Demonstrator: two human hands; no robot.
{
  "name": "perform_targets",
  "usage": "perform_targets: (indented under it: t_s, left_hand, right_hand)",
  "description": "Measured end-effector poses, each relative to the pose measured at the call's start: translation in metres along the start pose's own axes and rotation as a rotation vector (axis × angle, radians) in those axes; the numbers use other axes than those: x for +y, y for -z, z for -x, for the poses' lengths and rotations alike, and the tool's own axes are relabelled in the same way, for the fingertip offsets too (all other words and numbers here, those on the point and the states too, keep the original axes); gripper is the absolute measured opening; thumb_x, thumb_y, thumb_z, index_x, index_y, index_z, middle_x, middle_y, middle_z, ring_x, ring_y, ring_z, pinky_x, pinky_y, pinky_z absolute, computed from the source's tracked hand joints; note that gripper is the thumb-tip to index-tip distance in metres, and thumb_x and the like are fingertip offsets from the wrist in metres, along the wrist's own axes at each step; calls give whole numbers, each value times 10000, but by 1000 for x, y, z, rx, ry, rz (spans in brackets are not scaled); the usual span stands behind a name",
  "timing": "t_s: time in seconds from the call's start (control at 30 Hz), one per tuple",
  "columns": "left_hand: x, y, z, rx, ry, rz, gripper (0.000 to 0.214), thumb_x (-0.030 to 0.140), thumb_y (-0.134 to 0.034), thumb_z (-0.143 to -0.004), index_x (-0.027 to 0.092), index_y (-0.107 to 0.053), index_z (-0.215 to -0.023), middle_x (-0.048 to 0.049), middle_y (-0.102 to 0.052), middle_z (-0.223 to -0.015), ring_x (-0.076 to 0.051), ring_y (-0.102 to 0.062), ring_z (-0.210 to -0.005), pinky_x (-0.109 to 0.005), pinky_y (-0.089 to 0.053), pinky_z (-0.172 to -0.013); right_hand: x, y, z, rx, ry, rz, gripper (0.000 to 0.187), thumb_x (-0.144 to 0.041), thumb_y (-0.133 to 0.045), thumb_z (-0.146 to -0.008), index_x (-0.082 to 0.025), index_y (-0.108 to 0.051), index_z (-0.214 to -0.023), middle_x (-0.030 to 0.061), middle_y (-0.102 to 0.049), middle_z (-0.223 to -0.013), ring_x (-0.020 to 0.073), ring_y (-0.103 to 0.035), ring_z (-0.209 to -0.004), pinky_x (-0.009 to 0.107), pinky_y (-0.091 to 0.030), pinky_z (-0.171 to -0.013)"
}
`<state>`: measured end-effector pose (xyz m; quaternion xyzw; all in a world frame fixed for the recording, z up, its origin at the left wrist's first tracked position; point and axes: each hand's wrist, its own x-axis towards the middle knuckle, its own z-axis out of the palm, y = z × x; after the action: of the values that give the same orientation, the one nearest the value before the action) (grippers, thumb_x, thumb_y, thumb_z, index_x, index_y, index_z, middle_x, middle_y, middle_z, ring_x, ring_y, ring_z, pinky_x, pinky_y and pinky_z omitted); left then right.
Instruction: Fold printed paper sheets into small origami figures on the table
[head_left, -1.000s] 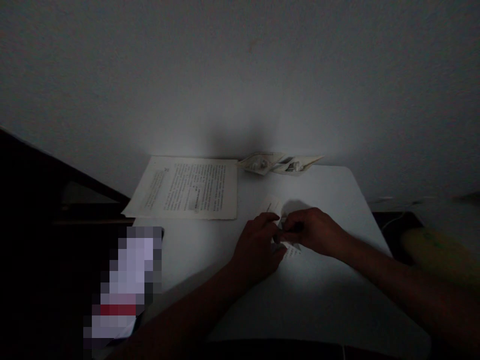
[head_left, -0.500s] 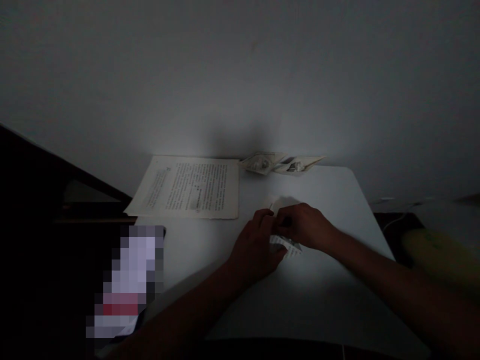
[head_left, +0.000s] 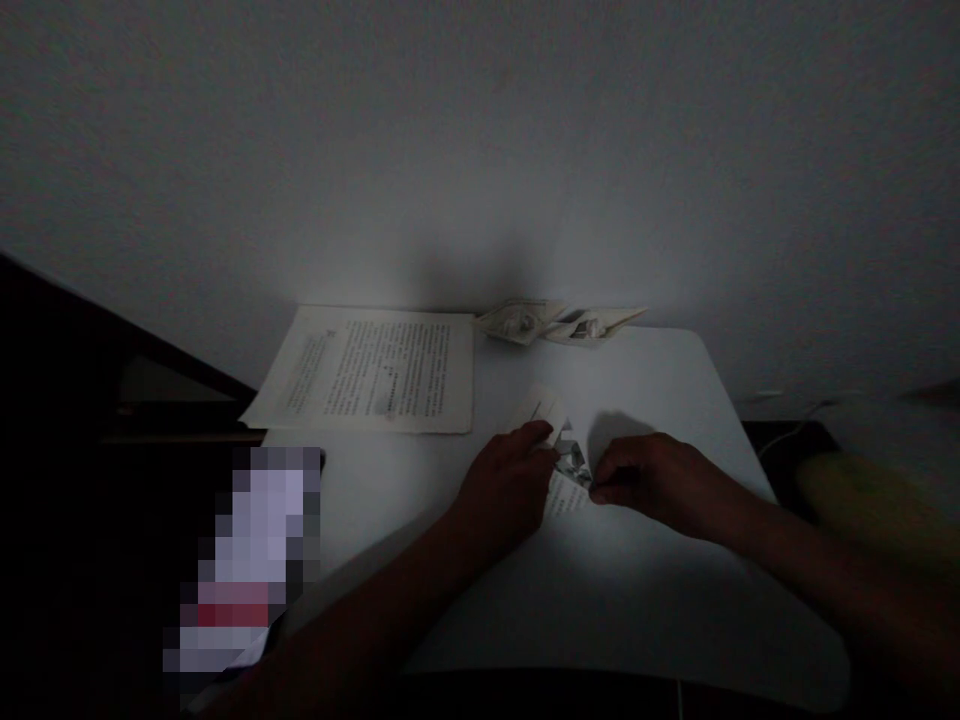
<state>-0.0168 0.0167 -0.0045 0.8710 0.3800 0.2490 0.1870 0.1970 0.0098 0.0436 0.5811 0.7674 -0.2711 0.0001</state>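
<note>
A folded sheet of printed paper (head_left: 574, 462), with a dark picture and lines of text on it, is between my hands above the white table. My left hand (head_left: 510, 480) holds its left side, the fingers curled over the edge. At its right corner my right hand (head_left: 649, 480) pinches the paper between thumb and fingertips. Parts of the sheet are hidden under my left fingers. Farther back, by the wall, two folded paper boats (head_left: 517, 322) rest side by side, close to touching.
Printed sheets (head_left: 367, 375) lie at the table's back left. A phone-like object (head_left: 247, 560), blurred out, is at the left edge. The white tabletop (head_left: 600, 610) meets a grey wall (head_left: 480, 150). Something yellowish (head_left: 870, 505) sits low at the right.
My right hand has moved right and slightly down, away from my left hand, to the paper's right corner. More of the folded paper and its picture now shows.
</note>
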Motion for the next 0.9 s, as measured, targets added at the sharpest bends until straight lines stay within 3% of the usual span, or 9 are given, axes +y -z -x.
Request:
perform_targets:
  t_s: [0.2, 0.43, 0.63, 0.77, 0.9]
  left_hand:
    - [-9, 0, -9, -27, -47, -13, 210, 111, -485, -862, 179, -673, -928, -76, -603, -1171, -181, -605, -996, -339, -500, -873]
    - [-9, 8, -15, -102, -12, 48, 197, 113, -527, -845, 194, -705, -864, -57, -621, -1130, -181, -611, -989, -329, -491, -869]
    - [-15, 8, -20, -101, 17, 216, 186, 98, -544, -821, 178, -710, -844, -51, -644, -1083, -166, -622, -972, -314, -487, -885]
    - [-20, 5, -22, -43, 96, 314, 177, 82, -584, -775, 174, -689, -883, -39, -658, -1070, -158, -632, -937, -309, -501, -873]
    - [-19, 8, -19, -75, 33, 274, 156, 73, -590, -774, 176, -691, -833, -37, -650, -1058, -151, -622, -955, -294, -487, -891]
  right_hand:
    - [-10, -2, -5, -18, 29, 10, 67, -339, -722, -709, -279, -704, -685, -46, -722, -744, 158, -657, -682, 254, -419, -582]
    - [-39, -14, -15, -22, 66, 44, 37, -307, -731, -699, -288, -712, -674, -47, -737, -715, 175, -681, -677, 273, -437, -607]
    - [-63, -24, -22, 3, 22, 96, 57, -350, -727, -685, -300, -723, -659, -22, -741, -697, 221, -694, -695, 289, -424, -571]
    - [-68, -29, -22, 43, -36, 104, 124, -425, -729, -667, -305, -719, -636, -14, -731, -664, 229, -684, -663, 293, -397, -531]
    - [-61, -26, -20, -8, -59, 63, 124, -403, -753, -645, -292, -703, -622, -32, -715, -648, 198, -668, -650, 274, -388, -527]
